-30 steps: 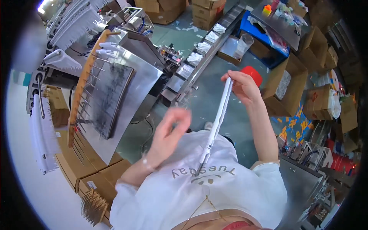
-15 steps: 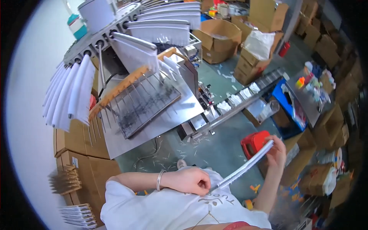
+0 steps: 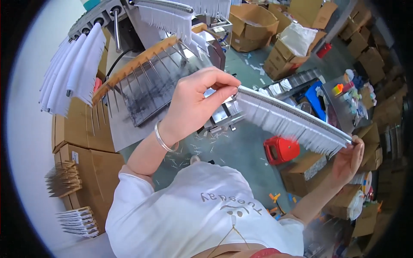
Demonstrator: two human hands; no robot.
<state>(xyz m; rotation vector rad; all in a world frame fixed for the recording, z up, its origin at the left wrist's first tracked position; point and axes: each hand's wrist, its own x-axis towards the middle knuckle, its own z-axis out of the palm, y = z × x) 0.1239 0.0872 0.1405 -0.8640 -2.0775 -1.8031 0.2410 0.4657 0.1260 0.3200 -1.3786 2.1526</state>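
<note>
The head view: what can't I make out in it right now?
In the head view:
- Left tip of the fringed rod: hidden by the pinching fingers of the left hand.
- Number of strands in the white fringe: too fine and blurred to count.
- Full shape of the grey metal rack: cut off by the upper edge.
- Details of the machinery at lower right: lost to blur and dimness.

We log a white short-sleeved T-shirt (image 3: 180, 204) with grey lettering (image 3: 208, 198) and smiley print (image 3: 234, 210); silver-coloured bangle (image 3: 159, 137), left wrist (image 3: 170, 130); fine gold-coloured necklace (image 3: 233, 226).
</note>
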